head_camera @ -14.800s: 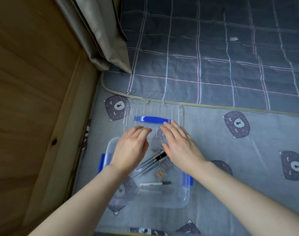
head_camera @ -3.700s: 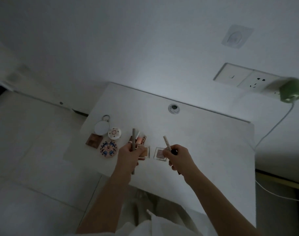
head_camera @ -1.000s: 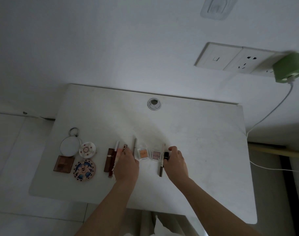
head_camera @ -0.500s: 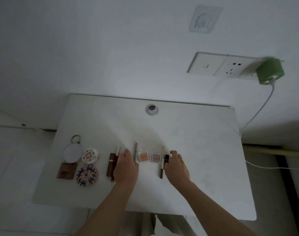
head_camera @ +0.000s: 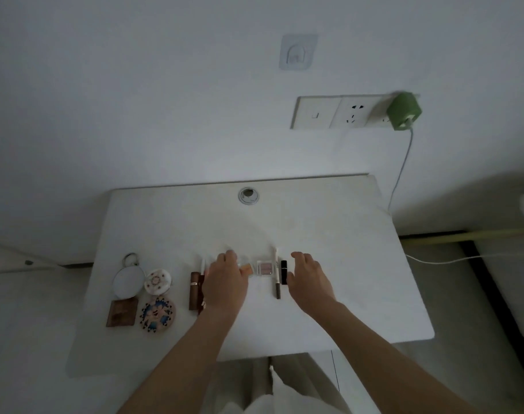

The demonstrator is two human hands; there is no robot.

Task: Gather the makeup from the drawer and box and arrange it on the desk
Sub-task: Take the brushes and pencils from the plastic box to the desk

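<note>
Now both hands are over the white desk (head_camera: 329, 228), near the middle of the frame. The left hand (head_camera: 225, 282) lies palm down with loose fingers and grips nothing. It hides part of the row of makeup, and its fingertips are blurry. The right hand (head_camera: 308, 279) is open too, just beside a small black tube (head_camera: 283, 271); I cannot tell if it touches it. Between the hands sit an orange square (head_camera: 247, 269), a pink square (head_camera: 266, 268) and a long pencil (head_camera: 276, 276). Left of the left hand lies a brown tube (head_camera: 194, 289). Further left are a round mirror (head_camera: 128, 281), a small round case (head_camera: 157, 281), a brown square case (head_camera: 121, 312) and a flowery round case (head_camera: 157, 314). On the wall, upper right, a green plug (head_camera: 403, 111) sits in a socket (head_camera: 338, 112).
</note>
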